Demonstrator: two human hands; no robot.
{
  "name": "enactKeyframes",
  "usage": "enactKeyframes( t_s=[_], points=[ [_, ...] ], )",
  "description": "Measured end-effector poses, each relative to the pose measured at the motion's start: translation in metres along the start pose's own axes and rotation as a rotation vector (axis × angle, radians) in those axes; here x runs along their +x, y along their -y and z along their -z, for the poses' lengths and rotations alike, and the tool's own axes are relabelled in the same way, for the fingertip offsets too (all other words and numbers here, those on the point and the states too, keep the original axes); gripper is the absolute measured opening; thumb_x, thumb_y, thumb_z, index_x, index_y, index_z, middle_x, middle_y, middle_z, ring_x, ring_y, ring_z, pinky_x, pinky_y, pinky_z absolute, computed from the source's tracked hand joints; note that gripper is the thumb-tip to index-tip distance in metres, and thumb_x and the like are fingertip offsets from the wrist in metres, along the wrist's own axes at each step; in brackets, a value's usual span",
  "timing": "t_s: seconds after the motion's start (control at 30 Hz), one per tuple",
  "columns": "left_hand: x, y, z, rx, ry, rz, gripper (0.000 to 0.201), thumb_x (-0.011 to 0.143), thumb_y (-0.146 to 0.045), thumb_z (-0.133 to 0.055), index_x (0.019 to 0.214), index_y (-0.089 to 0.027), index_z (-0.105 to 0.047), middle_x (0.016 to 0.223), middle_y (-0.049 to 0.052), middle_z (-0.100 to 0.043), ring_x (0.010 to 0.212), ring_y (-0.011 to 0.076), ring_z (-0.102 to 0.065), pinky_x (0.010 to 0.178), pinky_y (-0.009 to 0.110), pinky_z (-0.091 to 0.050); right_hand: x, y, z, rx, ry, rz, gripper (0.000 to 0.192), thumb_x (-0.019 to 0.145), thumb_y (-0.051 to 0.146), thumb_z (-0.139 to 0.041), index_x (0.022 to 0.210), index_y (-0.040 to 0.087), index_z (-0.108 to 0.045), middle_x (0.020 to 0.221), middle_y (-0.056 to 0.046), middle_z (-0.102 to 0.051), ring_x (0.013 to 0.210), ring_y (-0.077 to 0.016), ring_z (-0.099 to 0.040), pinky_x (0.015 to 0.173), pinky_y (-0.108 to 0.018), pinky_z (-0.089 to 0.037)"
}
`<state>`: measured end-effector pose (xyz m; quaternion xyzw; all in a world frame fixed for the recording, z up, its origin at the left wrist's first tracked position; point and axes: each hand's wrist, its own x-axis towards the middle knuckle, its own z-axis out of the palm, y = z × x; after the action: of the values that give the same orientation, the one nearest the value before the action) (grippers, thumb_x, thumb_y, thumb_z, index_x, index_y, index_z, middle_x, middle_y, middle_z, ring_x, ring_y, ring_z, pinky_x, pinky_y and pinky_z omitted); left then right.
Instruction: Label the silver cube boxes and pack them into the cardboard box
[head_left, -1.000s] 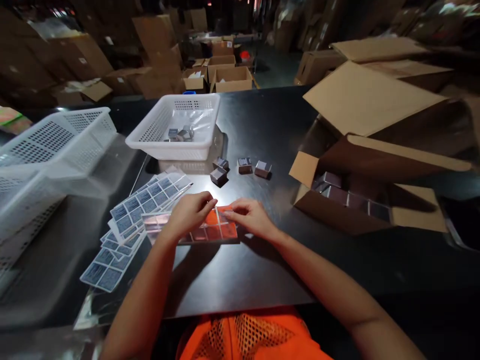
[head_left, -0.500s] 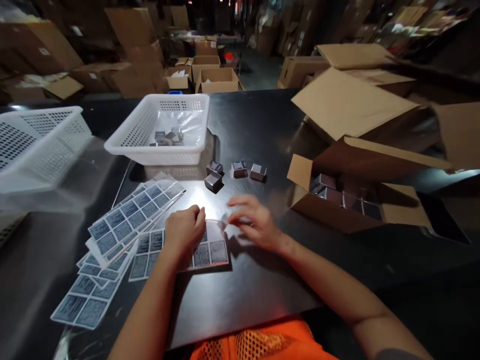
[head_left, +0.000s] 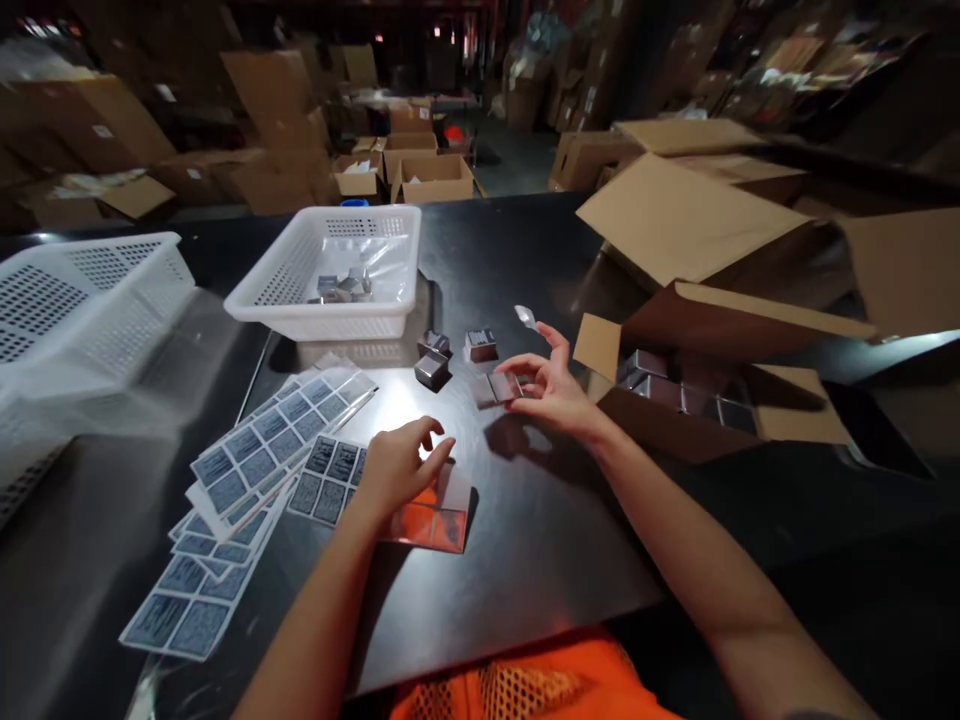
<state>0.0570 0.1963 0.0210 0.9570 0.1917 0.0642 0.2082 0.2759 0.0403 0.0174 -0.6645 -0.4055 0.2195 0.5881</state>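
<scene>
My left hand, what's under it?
Under your left hand is a glossy sheet of squares, its right end looking orange. That hand covers the rest, so whether it joins the dark-printed squares to the left can't be seen.

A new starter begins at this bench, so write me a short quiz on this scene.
1. Multiple choice: what do the fingers of the right hand hold?
A) a pen
B) a small box
C) a roll of tape
2. Look at the left hand. True or false: it is inside the white basket.
3. Fill in: the open carton with small boxes in it stands on the person's ____ side.

Key:
1. B
2. False; it is over a glossy sheet on the table.
3. right
</scene>
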Motion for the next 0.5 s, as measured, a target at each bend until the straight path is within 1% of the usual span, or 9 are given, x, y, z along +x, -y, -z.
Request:
enactKeyframes(
  t_s=[0.03, 0.1, 0.17, 0.23, 0.3, 0.33, 0.4, 0.47, 0.5],
  points=[
    [-0.002, -0.001, 0.0, -0.082, -0.015, -0.027, 0.031, 0.093, -0.047, -0.062, 0.11, -0.022, -0.068, 0.09, 0.0, -0.075, 0.058, 0.0119, -0.062, 0.067, 0.027, -0.041, -0.012, 0.006, -0.002, 0.18, 0.134, -0.036, 0.118, 0.067, 0.026, -0.086, 0.153, 0.035, -0.005, 0.115, -0.004, -0.071, 0.095, -0.0205, -0.072, 0.078, -0.036, -0.06],
    [-0.006, -0.003, -0.001, -0.244, -0.062, -0.083, 0.05, 0.082, -0.05, -0.075, 0.123, -0.023, -0.064, 0.099, 0.0, -0.074, 0.051, 0.0089, -0.054, 0.062, 0.027, -0.041, -0.03, 0.016, -0.006, 0.471, 0.344, -0.132, 0.115, 0.072, 0.029, -0.087, 0.153, 0.034, -0.005, 0.105, -0.002, -0.074, 0.082, -0.0159, -0.071, 0.072, -0.03, -0.058],
    [-0.009, -0.007, -0.001, -0.332, -0.097, -0.137, 0.066, 0.074, -0.047, -0.082, 0.131, -0.024, -0.06, 0.107, 0.001, -0.072, 0.048, 0.0068, -0.047, 0.055, 0.026, -0.039, -0.041, 0.02, -0.009, 0.583, 0.438, -0.191, 0.111, 0.079, 0.027, -0.084, 0.154, 0.031, -0.003, 0.099, 0.0, -0.075, 0.078, -0.0132, -0.07, 0.07, -0.026, -0.056],
    [-0.012, -0.012, 0.0, -0.39, -0.074, -0.186, 0.075, 0.07, -0.042, -0.085, 0.137, -0.026, -0.056, 0.112, 0.001, -0.07, 0.049, 0.0054, -0.043, 0.052, 0.024, -0.037, -0.046, 0.018, -0.014, 0.624, 0.468, -0.156, 0.114, 0.077, 0.022, -0.085, 0.154, 0.032, -0.002, 0.105, -0.002, -0.074, 0.088, -0.0139, -0.071, 0.075, -0.026, -0.057],
    [-0.014, -0.015, 0.002, -0.494, -0.008, -0.197, 0.082, 0.067, -0.043, -0.088, 0.14, -0.029, -0.055, 0.117, 0.003, -0.069, 0.049, 0.0039, -0.042, 0.049, 0.023, -0.036, -0.05, 0.013, -0.02, 0.606, 0.428, -0.053, 0.116, 0.072, 0.015, -0.087, 0.153, 0.036, -0.006, 0.113, -0.002, -0.069, 0.102, -0.0156, -0.07, 0.083, -0.028, -0.058],
    [-0.014, -0.016, 0.002, -0.565, 0.024, -0.178, 0.087, 0.064, -0.045, -0.09, 0.141, -0.029, -0.053, 0.122, 0.004, -0.068, 0.048, 0.0029, -0.041, 0.047, 0.022, -0.035, -0.053, 0.01, -0.023, 0.568, 0.381, 0.019, 0.113, 0.072, 0.013, -0.085, 0.151, 0.038, -0.009, 0.113, -0.001, -0.066, 0.108, -0.0165, -0.068, 0.087, -0.03, -0.059],
    [-0.014, -0.016, 0.002, -0.716, 0.078, -0.101, 0.101, 0.058, -0.049, -0.093, 0.146, -0.03, -0.049, 0.134, 0.009, -0.063, 0.047, 0.0011, -0.041, 0.043, 0.021, -0.033, -0.057, 0.004, -0.031, 0.429, 0.261, 0.208, 0.101, 0.079, 0.014, -0.079, 0.148, 0.041, -0.012, 0.111, 0.0, -0.061, 0.116, -0.0184, -0.066, 0.092, -0.036, -0.06],
    [-0.013, -0.015, 0.0, -0.864, 0.148, -0.027, 0.108, 0.055, -0.051, -0.094, 0.15, -0.03, -0.046, 0.138, 0.013, -0.062, 0.048, 0.0033, -0.048, 0.042, 0.021, -0.033, -0.062, -0.004, -0.038, 0.254, 0.161, 0.421, 0.088, 0.085, 0.017, -0.072, 0.146, 0.043, -0.014, 0.11, 0.0, -0.059, 0.119, -0.0207, -0.065, 0.093, -0.041, -0.061],
    [-0.013, -0.014, -0.002, -0.932, 0.203, -0.005, 0.108, 0.056, -0.052, -0.093, 0.151, -0.03, -0.045, 0.133, 0.013, -0.065, 0.051, 0.007, -0.055, 0.042, 0.022, -0.035, -0.064, -0.008, -0.042, 0.174, 0.124, 0.504, 0.083, 0.086, 0.018, -0.07, 0.144, 0.044, -0.017, 0.109, 0.001, -0.059, 0.116, -0.0211, -0.067, 0.092, -0.043, -0.061]
  ],
)
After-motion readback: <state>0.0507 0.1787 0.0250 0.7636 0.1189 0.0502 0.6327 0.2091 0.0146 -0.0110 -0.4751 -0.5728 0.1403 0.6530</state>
